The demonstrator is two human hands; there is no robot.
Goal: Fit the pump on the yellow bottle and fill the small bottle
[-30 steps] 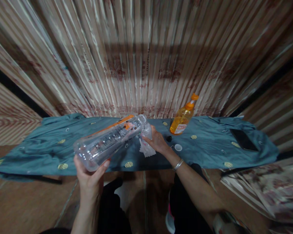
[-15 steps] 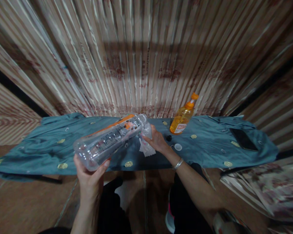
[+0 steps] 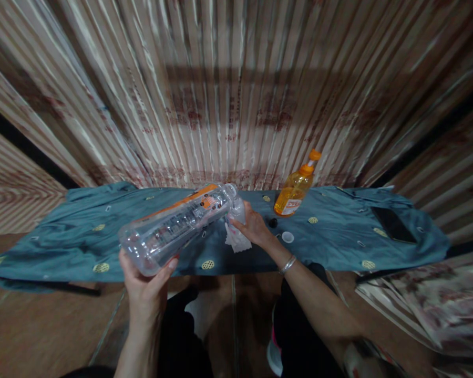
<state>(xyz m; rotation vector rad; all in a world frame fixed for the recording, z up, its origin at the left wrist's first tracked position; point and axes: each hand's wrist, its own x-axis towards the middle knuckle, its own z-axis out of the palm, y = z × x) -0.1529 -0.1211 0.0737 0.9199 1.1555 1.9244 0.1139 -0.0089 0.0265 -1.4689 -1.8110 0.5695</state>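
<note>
Pleated beige curtains [image 3: 220,94] with dark red print hang around a narrow tabletop covered by a teal cloth [image 3: 69,236] with yellow patterned spots. Nearest, over the front edge, the left hand [image 3: 145,281] is curled around the base of a large clear plastic bottle [image 3: 177,231], thumb on its near side. The bottle lies aslant in the air above the cloth, base low and to the left, its uncapped neck pointing right and away. Its wall is see-through and glossy, broken by bright reflections; rows of dark print run along the body, an orange strip follows the upper edge, and a small orange-and-white picture with dark dots sits near the shoulder.

The right hand [image 3: 254,226] grips a small clear container [image 3: 237,211] just beside that neck; whether the two touch cannot be told. A crinkled whitish wrapper [image 3: 238,242] hangs below its fingers. To the right lie a shallow white cap [image 3: 287,237], a small black cap [image 3: 273,223] and a black smartphone [image 3: 393,226]. Farther back stands an amber pump bottle [image 3: 295,191] with an orange top and white label.
</note>
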